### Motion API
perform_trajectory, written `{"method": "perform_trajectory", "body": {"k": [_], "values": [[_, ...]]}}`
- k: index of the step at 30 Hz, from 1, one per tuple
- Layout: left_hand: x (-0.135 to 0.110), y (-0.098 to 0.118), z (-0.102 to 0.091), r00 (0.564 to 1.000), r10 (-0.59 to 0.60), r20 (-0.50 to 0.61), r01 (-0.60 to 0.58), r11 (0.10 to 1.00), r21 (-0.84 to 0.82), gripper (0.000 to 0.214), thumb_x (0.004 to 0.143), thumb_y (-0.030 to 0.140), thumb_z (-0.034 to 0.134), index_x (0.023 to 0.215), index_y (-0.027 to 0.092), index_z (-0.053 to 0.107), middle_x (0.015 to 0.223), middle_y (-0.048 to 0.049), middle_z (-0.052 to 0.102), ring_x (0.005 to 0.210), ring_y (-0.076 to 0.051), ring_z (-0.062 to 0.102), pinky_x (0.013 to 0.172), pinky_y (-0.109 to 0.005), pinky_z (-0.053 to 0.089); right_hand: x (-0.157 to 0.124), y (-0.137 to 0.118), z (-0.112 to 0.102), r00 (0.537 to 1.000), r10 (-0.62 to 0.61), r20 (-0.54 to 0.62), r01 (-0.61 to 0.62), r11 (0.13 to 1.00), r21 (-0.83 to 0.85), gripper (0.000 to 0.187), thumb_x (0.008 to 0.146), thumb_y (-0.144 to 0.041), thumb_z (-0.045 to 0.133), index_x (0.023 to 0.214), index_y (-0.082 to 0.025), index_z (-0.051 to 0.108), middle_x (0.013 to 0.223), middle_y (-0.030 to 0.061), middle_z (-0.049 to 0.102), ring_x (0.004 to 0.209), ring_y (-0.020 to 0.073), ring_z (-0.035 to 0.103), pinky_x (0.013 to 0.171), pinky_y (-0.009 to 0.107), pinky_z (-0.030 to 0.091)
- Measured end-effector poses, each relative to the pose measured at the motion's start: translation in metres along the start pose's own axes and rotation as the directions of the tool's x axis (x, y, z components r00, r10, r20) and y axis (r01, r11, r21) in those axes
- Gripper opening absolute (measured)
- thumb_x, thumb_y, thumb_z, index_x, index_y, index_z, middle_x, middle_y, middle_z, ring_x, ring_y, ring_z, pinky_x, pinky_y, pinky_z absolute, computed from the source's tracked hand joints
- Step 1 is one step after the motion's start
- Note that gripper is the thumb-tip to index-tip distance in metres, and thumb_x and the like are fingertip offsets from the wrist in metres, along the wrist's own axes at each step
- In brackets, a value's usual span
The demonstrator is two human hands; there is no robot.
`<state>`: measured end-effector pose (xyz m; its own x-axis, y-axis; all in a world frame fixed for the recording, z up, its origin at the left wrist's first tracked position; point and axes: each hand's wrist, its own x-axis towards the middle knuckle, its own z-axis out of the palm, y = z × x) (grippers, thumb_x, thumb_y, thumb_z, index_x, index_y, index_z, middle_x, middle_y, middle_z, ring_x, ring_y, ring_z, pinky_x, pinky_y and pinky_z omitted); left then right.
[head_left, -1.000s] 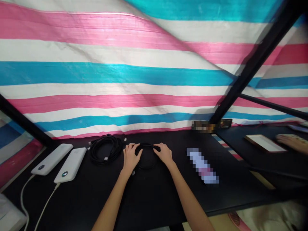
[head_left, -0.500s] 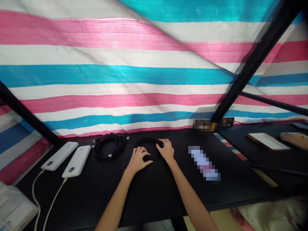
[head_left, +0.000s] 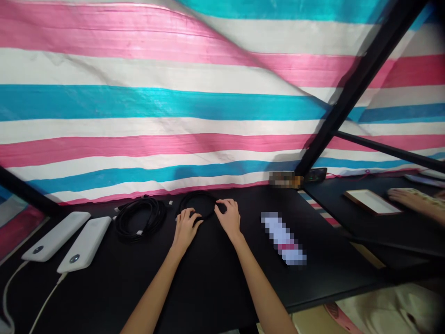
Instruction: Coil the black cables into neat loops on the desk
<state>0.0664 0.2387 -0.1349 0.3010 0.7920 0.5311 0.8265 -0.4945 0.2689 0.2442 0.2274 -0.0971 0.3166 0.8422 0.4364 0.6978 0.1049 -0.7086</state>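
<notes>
A loop of black cable [head_left: 197, 192] lies on the black table, between my two hands. My left hand [head_left: 186, 228] bends its fingers over the loop's near left side, thumb close to the fingers. At the loop's right side, my right hand [head_left: 230, 217] pinches the cable between thumb and index finger. The exact contact under the left fingers is partly hidden. To the left lies a second, thicker coil of black cable [head_left: 120, 227] with white-tipped connectors around it.
Two white power banks [head_left: 85, 243] with white cords lie at left. A pixelated phone-like object [head_left: 283, 239] is right of my hands. A black post [head_left: 333, 125] rises behind. On the adjoining table are a shallow tray [head_left: 371, 202] and another person's hand [head_left: 415, 197].
The view has turned slightly right, so things appear further left. My left fingers and thumb have come closer together at the loop; more of the loop shows now.
</notes>
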Motion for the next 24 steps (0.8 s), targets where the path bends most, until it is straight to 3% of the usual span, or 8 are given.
{"method": "perform_trajectory", "body": {"k": [3,9,16,19,21,24], "values": [[0.003,0.0,0.003,1.0,0.011,0.008,-0.011,1.0,0.008,0.013,0.085,0.026,0.056,0.093,0.025,0.066,0.107,-0.0071,0.057,0.106,-0.024,0.049,0.084,-0.037,0.039,0.001,0.003,0.001,1.0,0.009,0.015,-0.01,1.0,0.018,0.019,0.079,-0.033,0.053,0.09,-0.026,0.067,0.098,0.0025,0.061,0.095,0.02,0.052,0.065,0.028,0.046],[0.004,0.006,-0.001,0.997,-0.082,-0.008,0.082,0.992,0.1,0.013,0.085,0.024,0.056,0.094,0.023,0.064,0.096,-0.007,0.056,0.092,-0.023,0.05,0.079,-0.036,0.039,0.004,0.006,0.005,1.0,0.004,0.028,-0.004,1.0,0.03,0.018,0.078,-0.033,0.053,0.084,-0.025,0.067,0.094,0.0027,0.063,0.091,0.0202,0.055,0.068,0.03,0.045],[0.002,0.005,0.001,0.999,-0.018,0.03,0.015,0.997,0.076,0.018,0.089,0.024,0.049,0.088,0.023,0.067,0.083,-0.0034,0.056,0.08,-0.018,0.05,0.074,-0.033,0.039,0.0,0.015,0.013,0.995,-0.031,0.094,0.028,0.999,0.031,0.022,0.078,-0.034,0.049,0.084,-0.023,0.067,0.087,0.003,0.063,0.081,0.0184,0.057,0.066,0.028,0.043],[0.0,0.007,-0.002,1.0,-0.016,0.017,0.015,0.998,0.068,0.019,0.089,0.025,0.049,0.097,0.024,0.066,0.086,-0.003,0.057,0.081,-0.018,0.051,0.075,-0.033,0.04,-0.003,0.022,0.015,0.995,-0.004,0.099,0.002,1.0,0.02,0.023,0.078,-0.033,0.049,0.084,-0.023,0.068,0.085,0.0025,0.063,0.076,0.0174,0.057,0.065,0.028,0.043],[-0.002,0.009,-0.006,0.998,-0.059,-0.021,0.06,0.996,0.064,0.023,0.088,0.026,0.049,0.106,0.022,0.064,0.091,-0.0048,0.057,0.085,-0.019,0.051,0.079,-0.035,0.04,-0.005,0.024,0.015,0.995,0.007,0.096,-0.009,1.0,0.021,0.024,0.078,-0.034,0.048,0.086,-0.022,0.068,0.082,0.0024,0.063,0.071,0.0165,0.057,0.065,0.028,0.044],[-0.005,0.009,-0.011,0.967,-0.216,-0.134,0.223,0.974,0.037,0.029,0.089,0.027,0.044,0.113,0.02,0.059,0.103,-0.0097,0.056,0.096,-0.024,0.051,0.084,-0.039,0.04,-0.008,0.023,0.014,0.993,-0.016,0.119,0.015,1.0,0.013,0.031,0.078,-0.036,0.048,0.096,-0.02,0.067,0.083,0.0028,0.062,0.068,0.0154,0.055,0.064,0.028,0.045]]}}
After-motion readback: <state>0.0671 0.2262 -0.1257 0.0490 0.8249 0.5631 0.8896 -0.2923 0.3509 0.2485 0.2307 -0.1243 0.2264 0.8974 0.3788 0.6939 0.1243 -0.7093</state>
